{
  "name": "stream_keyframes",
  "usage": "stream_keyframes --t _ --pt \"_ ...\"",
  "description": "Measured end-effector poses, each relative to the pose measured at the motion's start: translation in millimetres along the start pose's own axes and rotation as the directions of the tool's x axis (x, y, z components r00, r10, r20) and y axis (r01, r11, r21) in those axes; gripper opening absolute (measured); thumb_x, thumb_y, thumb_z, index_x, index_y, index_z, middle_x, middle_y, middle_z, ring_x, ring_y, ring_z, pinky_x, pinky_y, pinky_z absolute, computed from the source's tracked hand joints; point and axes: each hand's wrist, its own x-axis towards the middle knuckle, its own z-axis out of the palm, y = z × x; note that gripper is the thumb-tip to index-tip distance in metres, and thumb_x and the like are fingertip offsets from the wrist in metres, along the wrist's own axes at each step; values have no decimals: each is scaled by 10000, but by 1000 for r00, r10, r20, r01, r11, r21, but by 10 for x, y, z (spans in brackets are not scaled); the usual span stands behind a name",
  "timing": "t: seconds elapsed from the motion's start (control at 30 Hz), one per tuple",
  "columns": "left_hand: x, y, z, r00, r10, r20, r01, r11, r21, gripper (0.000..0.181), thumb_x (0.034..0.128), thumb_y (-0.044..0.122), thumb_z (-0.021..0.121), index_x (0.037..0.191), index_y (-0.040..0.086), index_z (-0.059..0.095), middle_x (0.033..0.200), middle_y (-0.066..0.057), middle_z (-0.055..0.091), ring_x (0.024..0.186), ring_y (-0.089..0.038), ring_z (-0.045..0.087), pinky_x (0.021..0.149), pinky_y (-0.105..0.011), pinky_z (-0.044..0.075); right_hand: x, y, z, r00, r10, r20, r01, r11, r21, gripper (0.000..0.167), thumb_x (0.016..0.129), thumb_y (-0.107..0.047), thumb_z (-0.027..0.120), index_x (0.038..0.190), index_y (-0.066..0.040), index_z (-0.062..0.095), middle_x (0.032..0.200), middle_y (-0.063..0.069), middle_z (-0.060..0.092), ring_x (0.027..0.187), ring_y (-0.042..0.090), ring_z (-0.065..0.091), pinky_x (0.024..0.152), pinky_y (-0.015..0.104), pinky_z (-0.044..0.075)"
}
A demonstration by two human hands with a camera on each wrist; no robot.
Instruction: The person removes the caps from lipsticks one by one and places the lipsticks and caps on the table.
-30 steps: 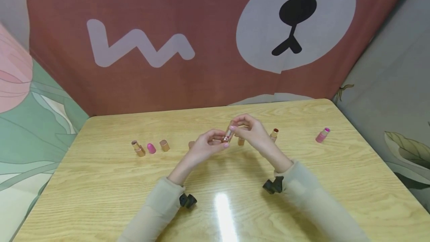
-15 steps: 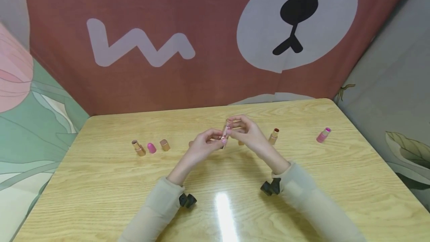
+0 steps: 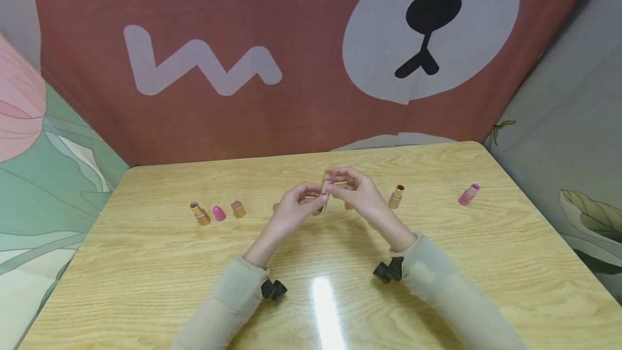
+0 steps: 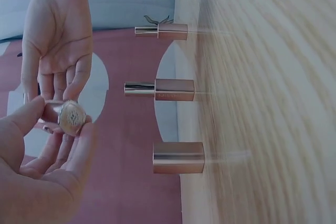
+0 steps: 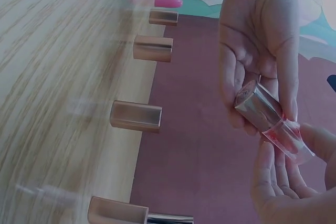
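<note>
In front of me both hands hold one lipstick (image 3: 325, 181). My left hand (image 3: 293, 207) pinches its shiny rose-gold metal part (image 5: 261, 107) between thumb and fingers. The clear, red-tinted other part (image 5: 290, 141) is pinched by my right hand (image 3: 357, 190). The lipstick's patterned round end (image 4: 72, 118) faces the left wrist camera. Behind the hands, a rose-gold cap (image 3: 276, 207) and another gold piece (image 3: 347, 206) show only in part in the head view. An uncapped gold lipstick tube (image 3: 396, 197) stands just right of my right hand.
On the wooden table (image 3: 146, 274), left of the hands, are a gold lipstick tube (image 3: 201, 214), a pink cap (image 3: 219, 213) and a rose-gold cap (image 3: 238, 209). Far right stands a pink lipstick tube (image 3: 468, 195). A printed red cloth (image 3: 233, 128) hangs behind the table.
My right hand has shifted a little left, towards the left hand. The lipstick, tilted to the right before, stands more upright in the head view. The things on the table have not moved.
</note>
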Motion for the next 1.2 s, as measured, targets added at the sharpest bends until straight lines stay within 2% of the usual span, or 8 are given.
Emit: stream_keyframes --t 0.1,0.2,0.33,0.47,0.57,0.73,1.03,1.2 --pt "0 2 7 999 5 -44 -4 1000 7 340 921 305 639 1204 119 604 1163 -72 671 1001 -196 686 1122 -628 45 1 -16 10 1000 -17 -3 17 1000 19 413 929 -216 630 1307 -78 532 1266 149 595 969 122 628 768 240 503" --pt "-3 13 9 997 7 -75 -7 1000 4 325 910 318 652 1187 150 622 1152 -51 676 977 -196 689 1069 -677 -88 -10 -46 17 1000 -19 -4 19 999 40 417 938 -223 617 1316 -73 522 1263 157 589 970 117 631 755 221 496" --pt "-4 29 16 996 16 -93 -17 1000 -6 317 898 315 669 1171 156 636 1145 -48 676 993 -203 686 1070 -687 -58 -21 -77 18 1000 4 -6 -4 999 46 418 948 -237 598 1327 -83 510 1270 152 581 979 146 638 660 203 455" --pt "-5 37 25 994 18 -109 -17 1000 7 303 895 312 674 1154 157 646 1121 -42 686 963 -196 692 1070 -678 -4 -11 -81 27 1000 12 -9 -12 999 45 431 954 -227 587 1341 -61 496 1280 169 572 1003 178 635 765 237 514" --pt "-11 44 30 993 15 -113 -14 1000 12 293 896 295 674 1148 148 649 1108 -47 689 928 -179 695 1071 -628 165 -3 -78 36 1000 14 -13 -13 999 49 438 955 -210 584 1345 -37 488 1275 189 568 1006 181 631 865 292 541" --pt "-22 59 32 994 11 -106 -10 1000 14 290 892 275 681 1149 145 649 1112 -45 690 899 -149 698 932 -467 397 -3 -83 42 1000 9 -18 -8 999 52 417 960 -201 577 1328 -22 494 1250 198 572 959 132 625 874 320 548" --pt "-6 50 8 997 25 -72 -27 999 -33 292 894 218 680 1161 106 643 1131 -91 677 813 -92 672 684 -252 495 0 -90 44 1000 -13 -14 13 999 45 385 964 -203 573 1296 -22 505 1249 206 591 971 127 628 823 273 542" --pt "4 40 -5 998 37 -57 -39 998 -39 306 898 198 675 1183 94 635 1151 -107 669 804 -84 660 694 -272 525 16 -79 38 1000 -15 -9 15 999 47 393 969 -207 565 1308 -22 494 1262 218 593 1005 156 631 813 273 542"
